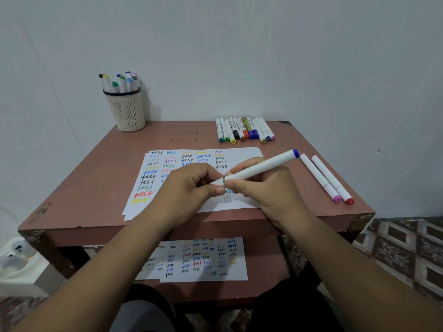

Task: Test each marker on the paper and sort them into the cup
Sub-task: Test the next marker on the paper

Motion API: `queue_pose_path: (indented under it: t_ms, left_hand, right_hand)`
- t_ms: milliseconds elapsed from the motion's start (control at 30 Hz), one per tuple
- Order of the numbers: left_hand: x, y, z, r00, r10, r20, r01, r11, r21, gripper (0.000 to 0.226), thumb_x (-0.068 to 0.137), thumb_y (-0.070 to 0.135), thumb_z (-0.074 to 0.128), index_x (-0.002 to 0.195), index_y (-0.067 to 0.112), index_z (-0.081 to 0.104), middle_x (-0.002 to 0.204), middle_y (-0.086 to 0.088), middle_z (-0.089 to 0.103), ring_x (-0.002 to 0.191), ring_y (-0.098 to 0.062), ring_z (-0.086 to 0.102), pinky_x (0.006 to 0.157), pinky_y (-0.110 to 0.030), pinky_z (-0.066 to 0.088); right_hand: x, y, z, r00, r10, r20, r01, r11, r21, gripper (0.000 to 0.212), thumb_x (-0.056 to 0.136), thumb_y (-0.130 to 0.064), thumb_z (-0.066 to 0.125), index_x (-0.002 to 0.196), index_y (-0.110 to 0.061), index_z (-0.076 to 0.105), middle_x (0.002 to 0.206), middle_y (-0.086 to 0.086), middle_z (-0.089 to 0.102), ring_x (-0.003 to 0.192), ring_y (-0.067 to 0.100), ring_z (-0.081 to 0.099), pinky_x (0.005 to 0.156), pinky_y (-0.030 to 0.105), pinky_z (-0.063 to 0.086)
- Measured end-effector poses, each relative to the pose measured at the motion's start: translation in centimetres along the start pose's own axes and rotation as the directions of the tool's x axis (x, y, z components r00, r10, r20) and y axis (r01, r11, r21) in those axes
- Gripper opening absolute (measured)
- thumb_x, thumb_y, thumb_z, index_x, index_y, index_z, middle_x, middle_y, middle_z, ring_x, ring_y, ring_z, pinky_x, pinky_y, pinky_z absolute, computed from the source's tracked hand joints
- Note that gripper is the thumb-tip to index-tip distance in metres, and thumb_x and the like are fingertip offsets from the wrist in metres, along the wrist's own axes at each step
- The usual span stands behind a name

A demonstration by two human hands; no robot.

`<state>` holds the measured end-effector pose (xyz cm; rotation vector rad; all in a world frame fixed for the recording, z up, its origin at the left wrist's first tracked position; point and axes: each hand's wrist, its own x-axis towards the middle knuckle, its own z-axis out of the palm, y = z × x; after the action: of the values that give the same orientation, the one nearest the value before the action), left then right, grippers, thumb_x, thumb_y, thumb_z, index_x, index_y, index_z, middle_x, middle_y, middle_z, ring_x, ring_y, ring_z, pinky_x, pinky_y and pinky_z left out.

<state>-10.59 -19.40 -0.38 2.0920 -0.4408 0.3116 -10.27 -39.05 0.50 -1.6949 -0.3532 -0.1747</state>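
Both hands meet over the near right part of the test paper (pixel 191 161), working 1 blue-ended marker (pixel 261 167). Right hand (pixel 268 188) wraps the white barrel, far blue end angled up and right, clear of the sheet. Left hand (pixel 191 188) pinches the near end, where a cap (pixel 217 182) seems to sit against the barrel at a grey ring; whether it is going on or coming off cannot be told. Likely reason for the 2-handed hold: one hand steadies the barrel while the other works the cap.

Paper lies centre on the brown table (pixel 96 188), covered in rows of the word "test" in many colours, so testing looks well along. Beige mesh cup (pixel 127 111) stands at the far left corner, already holding about 9 markers upright. A row of markers (pixel 244 129) lies side by side at the far right, caps toward the person, probably the untested stock. 2 markers, pink-capped (pixel 318 178) and red-capped (pixel 333 179), lie parallel at the right edge, apart from both groups, possibly a separate sort.

Both forearms reach in from the near edge, wrists low above the paper. A second marked sheet (pixel 199 257) rests on the lower shelf.
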Motion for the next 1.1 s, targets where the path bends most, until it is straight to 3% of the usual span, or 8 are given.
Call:
queue_pose_path:
  t_ms: [333,467,600,733,900,933,1000,1100]
  left_hand:
    - [-0.2,0.3,-0.4,0.999,-0.013,0.037,0.015,0.998,-0.054,0.020,0.089,0.014,0.072,0.089,0.034,0.076,0.074,0.004,0.069,0.072,-0.004,0.060,0.067,-0.014,0.043]
    - [-0.1,0.3,0.1,0.998,-0.051,0.039,0.051,0.999,-0.017,0.015,0.092,0.024,0.070,0.093,0.037,0.076,0.081,0.018,0.072,0.076,0.005,0.062,0.069,-0.010,0.042]
    - [0.5,0.4,0.3,0.985,-0.128,0.114,0.097,0.966,0.241,0.027,0.086,0.056,0.067,0.109,0.042,0.070,0.092,0.021,0.069,0.084,0.005,0.060,0.071,-0.018,0.044]
    - [1.6,2.0,-1.1,0.930,-0.249,0.271,0.129,0.911,0.392,0.045,0.077,0.067,0.069,0.114,0.042,0.068,0.101,0.023,0.066,0.094,0.008,0.059,0.079,-0.016,0.044]
    - [3.2,4.0,0.0,0.940,-0.194,0.281,0.042,0.882,0.470,0.053,0.080,0.071,0.062,0.122,0.040,0.063,0.109,0.026,0.063,0.100,0.007,0.058,0.085,-0.022,0.045]
    - [3.6,4.4,0.8,0.952,-0.162,0.260,0.026,0.888,0.458,0.054,0.081,0.071,0.062,0.125,0.040,0.061,0.114,0.026,0.063,0.102,0.006,0.057,0.085,-0.023,0.045]
    - [4.3,5.2,2.6,0.967,-0.104,0.233,-0.006,0.904,0.428,0.055,0.083,0.068,0.062,0.130,0.040,0.058,0.125,0.025,0.060,0.110,0.004,0.056,0.091,-0.025,0.045]
    - [5.5,6.3,5.5,0.973,-0.017,0.231,-0.081,0.909,0.408,0.056,0.087,0.063,0.061,0.137,0.039,0.051,0.140,0.020,0.053,0.126,-0.003,0.049,0.104,-0.028,0.041]
  right_hand:
    - [0.2,0.2,0.2,0.998,-0.049,0.050,0.052,0.997,-0.059,0.021,0.067,-0.022,0.095,0.077,-0.032,0.080,0.083,-0.004,0.078,0.087,0.030,0.071,0.079,0.045,0.059]
    - [0.3,0.4,0.0,0.999,-0.013,0.032,0.016,0.995,-0.099,0.021,0.066,-0.038,0.092,0.081,-0.031,0.078,0.084,-0.011,0.075,0.085,0.014,0.071,0.075,0.032,0.059]
    - [1.0,0.8,-0.7,0.993,0.098,-0.066,-0.101,0.994,-0.043,0.020,0.087,-0.019,0.083,0.099,-0.031,0.073,0.094,-0.007,0.079,0.095,0.013,0.075,0.096,0.051,0.059]
    - [1.3,-1.2,-2.5,0.991,0.100,-0.089,-0.100,0.995,0.001,0.054,0.090,-0.009,0.080,0.130,-0.029,0.049,0.093,0.004,0.078,0.087,0.017,0.079,0.088,0.046,0.063]
    - [0.9,-3.6,-6.4,0.989,0.037,-0.144,-0.093,0.908,-0.408,0.025,0.101,-0.024,0.067,0.125,-0.031,0.070,0.090,-0.010,0.067,0.079,0.009,0.068,0.055,0.008,0.050]
    - [0.8,-4.1,-7.2,0.987,0.020,-0.157,-0.096,0.862,-0.498,0.011,0.102,-0.026,0.066,0.104,-0.035,0.072,0.087,-0.009,0.063,0.076,0.011,0.063,0.051,0.007,0.045]
    - [0.9,-4.1,-8.7,0.987,-0.018,-0.157,-0.094,0.733,-0.674,0.035,0.102,-0.026,0.064,0.068,-0.033,0.056,0.077,-0.005,0.053,0.066,0.014,0.055,0.050,0.012,0.041]
    - [1.2,-3.5,-10.4,0.979,-0.006,-0.203,-0.164,0.569,-0.806,0.019,0.097,-0.028,0.066,0.081,-0.020,0.071,0.080,-0.003,0.058,0.072,0.018,0.058,0.052,0.022,0.036]
